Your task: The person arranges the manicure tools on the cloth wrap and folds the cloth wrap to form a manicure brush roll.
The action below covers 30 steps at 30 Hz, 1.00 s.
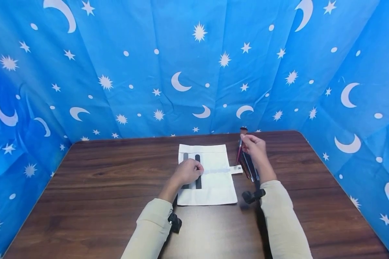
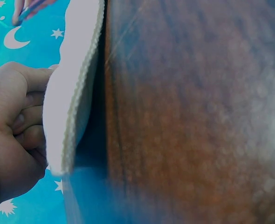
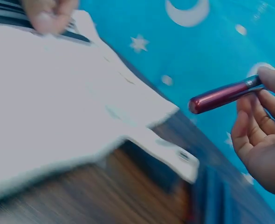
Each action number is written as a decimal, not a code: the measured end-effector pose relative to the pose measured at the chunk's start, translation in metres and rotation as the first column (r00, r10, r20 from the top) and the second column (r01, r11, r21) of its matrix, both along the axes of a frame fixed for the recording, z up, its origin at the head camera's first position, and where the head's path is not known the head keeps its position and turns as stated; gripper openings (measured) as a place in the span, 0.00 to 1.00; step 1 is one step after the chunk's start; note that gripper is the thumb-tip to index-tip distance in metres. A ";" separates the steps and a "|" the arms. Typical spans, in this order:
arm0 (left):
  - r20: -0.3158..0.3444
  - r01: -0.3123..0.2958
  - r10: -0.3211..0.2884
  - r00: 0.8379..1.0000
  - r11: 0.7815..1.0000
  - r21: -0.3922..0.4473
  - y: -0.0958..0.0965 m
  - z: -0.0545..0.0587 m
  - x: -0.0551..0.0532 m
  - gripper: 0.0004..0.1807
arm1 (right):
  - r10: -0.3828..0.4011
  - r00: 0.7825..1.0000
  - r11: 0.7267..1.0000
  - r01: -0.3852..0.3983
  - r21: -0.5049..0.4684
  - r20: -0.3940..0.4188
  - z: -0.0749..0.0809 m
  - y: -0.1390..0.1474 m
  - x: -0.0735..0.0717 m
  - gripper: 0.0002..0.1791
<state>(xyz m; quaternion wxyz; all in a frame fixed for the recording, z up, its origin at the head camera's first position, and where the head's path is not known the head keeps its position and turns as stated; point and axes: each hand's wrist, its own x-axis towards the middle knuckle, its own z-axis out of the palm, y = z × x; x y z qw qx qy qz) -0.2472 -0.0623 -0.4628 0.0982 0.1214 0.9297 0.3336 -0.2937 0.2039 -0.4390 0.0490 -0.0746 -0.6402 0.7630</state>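
A white cloth roll pouch [image 1: 218, 190] lies spread out, two flat strips with rounded tops, one black [image 1: 198, 183] and one grey [image 1: 186, 156], side by side in its left part. Over these strips, my left hand [image 1: 187, 172] pinches the pocket's edge between thumb and forefinger, its other fingers curled. My right hand [image 1: 256, 148] holds up a makeup brush [image 3: 221, 96] by its upper part, beyond the pouch's right side. The brush has a shiny dark red handle pointing down and a dark bristle head [image 1: 244, 130] above the fingers.
Several more brushes [image 1: 246, 168] lie beneath the right hand, partly hidden by it. From the pouch's right edge a tab with a metal snap [image 1: 236, 169] reaches toward them. The brown wooden table [image 1: 100, 187] meets a blue star-and-moon curtain [image 1: 142, 100] at the back.
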 end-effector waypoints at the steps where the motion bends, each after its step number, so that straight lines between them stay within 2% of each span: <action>1: 0.003 -0.002 0.002 1.000 1.000 0.003 0.000 -0.001 0.001 0.07 | 0.013 1.000 0.999 -0.013 -0.031 0.000 -0.003 -0.007 0.000 0.10; 10: -0.014 -0.004 0.004 1.000 1.000 0.012 -0.001 -0.002 0.003 0.07 | 0.029 0.999 0.965 -0.023 -0.262 0.020 -0.020 -0.070 0.001 0.15; 16: -0.045 0.016 -0.016 0.999 1.000 0.015 -0.001 0.000 -0.001 0.07 | 0.021 0.999 0.936 -0.008 -0.351 0.036 -0.029 -0.089 -0.002 0.15; 20: -0.053 0.016 -0.015 0.998 1.000 0.018 0.000 0.001 -0.003 0.07 | 0.018 1.000 0.936 -0.008 -0.352 0.025 -0.034 -0.092 -0.005 0.13; 25: -0.027 0.011 -0.010 1.000 1.000 0.023 0.000 0.002 -0.002 0.07 | 0.020 0.999 0.940 -0.010 -0.341 0.025 -0.037 -0.094 -0.005 0.14; 30: -0.028 0.009 -0.008 1.000 1.000 0.011 0.001 0.000 -0.001 0.07 | 0.032 0.999 0.952 -0.019 -0.305 0.038 -0.039 -0.093 -0.005 0.15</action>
